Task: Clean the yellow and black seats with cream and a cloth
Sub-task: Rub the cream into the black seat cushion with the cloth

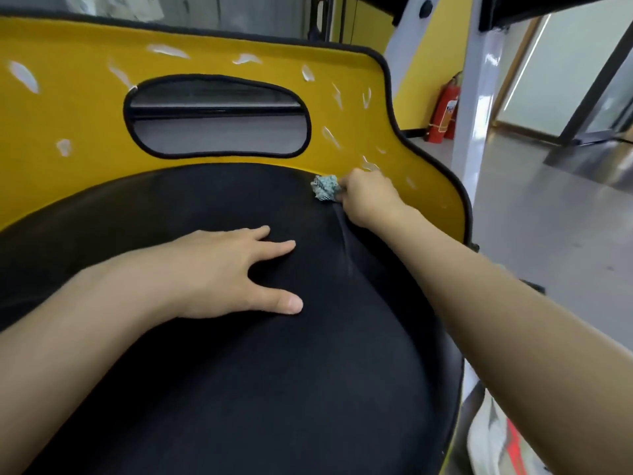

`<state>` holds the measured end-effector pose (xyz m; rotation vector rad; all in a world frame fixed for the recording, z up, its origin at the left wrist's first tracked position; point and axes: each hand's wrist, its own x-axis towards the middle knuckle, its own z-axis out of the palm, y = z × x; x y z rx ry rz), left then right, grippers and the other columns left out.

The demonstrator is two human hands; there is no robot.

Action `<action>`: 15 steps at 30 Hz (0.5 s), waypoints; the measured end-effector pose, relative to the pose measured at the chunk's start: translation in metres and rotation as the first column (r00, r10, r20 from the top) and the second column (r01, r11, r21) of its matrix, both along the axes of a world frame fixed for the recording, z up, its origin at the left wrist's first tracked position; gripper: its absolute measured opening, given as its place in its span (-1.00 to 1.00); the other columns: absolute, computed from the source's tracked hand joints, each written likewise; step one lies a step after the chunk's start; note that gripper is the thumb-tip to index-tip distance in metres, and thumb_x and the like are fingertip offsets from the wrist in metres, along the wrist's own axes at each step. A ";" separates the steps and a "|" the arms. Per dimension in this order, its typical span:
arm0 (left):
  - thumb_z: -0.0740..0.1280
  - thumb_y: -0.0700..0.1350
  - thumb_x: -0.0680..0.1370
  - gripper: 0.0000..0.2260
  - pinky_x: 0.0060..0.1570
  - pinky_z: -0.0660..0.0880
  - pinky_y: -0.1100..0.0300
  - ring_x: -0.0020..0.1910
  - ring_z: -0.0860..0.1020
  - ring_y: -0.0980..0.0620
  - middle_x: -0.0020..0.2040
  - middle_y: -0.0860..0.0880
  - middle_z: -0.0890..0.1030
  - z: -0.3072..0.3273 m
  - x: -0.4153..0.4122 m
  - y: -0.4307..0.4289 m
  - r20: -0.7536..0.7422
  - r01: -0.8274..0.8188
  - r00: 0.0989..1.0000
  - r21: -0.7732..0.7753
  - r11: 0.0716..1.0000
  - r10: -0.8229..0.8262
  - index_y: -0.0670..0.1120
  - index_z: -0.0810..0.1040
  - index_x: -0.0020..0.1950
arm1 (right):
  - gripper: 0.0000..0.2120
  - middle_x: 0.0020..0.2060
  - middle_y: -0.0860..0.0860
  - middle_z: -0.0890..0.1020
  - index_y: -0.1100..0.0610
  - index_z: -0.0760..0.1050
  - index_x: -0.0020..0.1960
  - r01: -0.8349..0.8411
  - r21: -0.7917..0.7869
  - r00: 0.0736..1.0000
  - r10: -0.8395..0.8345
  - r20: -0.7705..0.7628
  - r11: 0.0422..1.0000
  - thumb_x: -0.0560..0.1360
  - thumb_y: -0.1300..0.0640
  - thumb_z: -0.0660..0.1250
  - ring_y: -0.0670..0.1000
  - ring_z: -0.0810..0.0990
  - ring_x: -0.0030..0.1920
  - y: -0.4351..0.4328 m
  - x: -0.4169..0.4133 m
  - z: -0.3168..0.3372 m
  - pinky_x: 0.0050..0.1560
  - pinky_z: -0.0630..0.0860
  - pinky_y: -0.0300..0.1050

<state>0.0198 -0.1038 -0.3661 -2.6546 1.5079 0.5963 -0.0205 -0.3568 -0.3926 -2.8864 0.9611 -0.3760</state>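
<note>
Gripping a bunched cloth [325, 188], the right hand [368, 198] sits where the black cushion [274, 389] meets the yellow backrest [68, 159], near the seat's right edge.
Left hand [233, 272] lies flat mid-cushion, fingers spread wide. White cream smears [24, 77] dot the backrest around its oval opening [219, 138].

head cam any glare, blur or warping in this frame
Head view: wide-angle warp bows the yellow backrest and tilts the white pillar; bright glare streaks the pillar and grey floor; the bottom-right corner is blurred; the black seat shows little texture; left hand, right hand and cloth look fairly sharp.
</note>
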 end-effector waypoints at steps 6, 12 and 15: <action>0.14 0.60 0.25 -0.17 0.50 0.06 0.08 0.59 -0.02 0.15 0.58 0.32 -0.13 -0.002 0.002 0.000 0.000 -0.007 1.000 -0.022 1.000 0.007 0.51 -0.04 0.49 | -0.85 0.00 0.17 0.60 0.15 0.54 0.04 0.047 -0.021 0.999 -0.047 -0.018 0.999 0.58 0.09 0.27 0.18 0.48 -0.10 -0.029 0.029 -0.001 -0.19 0.39 -0.09; 0.10 0.61 0.20 -0.13 0.48 0.10 0.04 0.58 0.11 0.01 0.60 0.27 -0.04 -0.003 -0.004 0.002 0.036 0.002 0.999 -0.041 0.999 0.000 0.47 0.04 0.50 | -0.87 -0.20 0.13 0.55 0.02 0.44 -0.16 -0.106 -0.075 0.992 0.100 -0.074 0.992 0.57 0.11 0.26 0.30 0.54 -0.05 0.039 -0.071 0.000 -0.21 0.27 -0.08; 0.09 0.61 0.19 -0.11 0.47 0.11 0.00 0.58 0.13 -0.04 0.60 0.25 0.00 -0.007 0.000 0.002 0.059 0.015 0.998 -0.059 0.998 -0.012 0.45 0.06 0.51 | -0.86 -0.26 0.09 0.57 0.08 0.46 -0.12 -0.164 -0.163 0.983 0.148 -0.105 0.973 0.59 0.09 0.21 0.28 0.52 -0.11 0.094 -0.126 0.006 -0.26 0.32 -0.01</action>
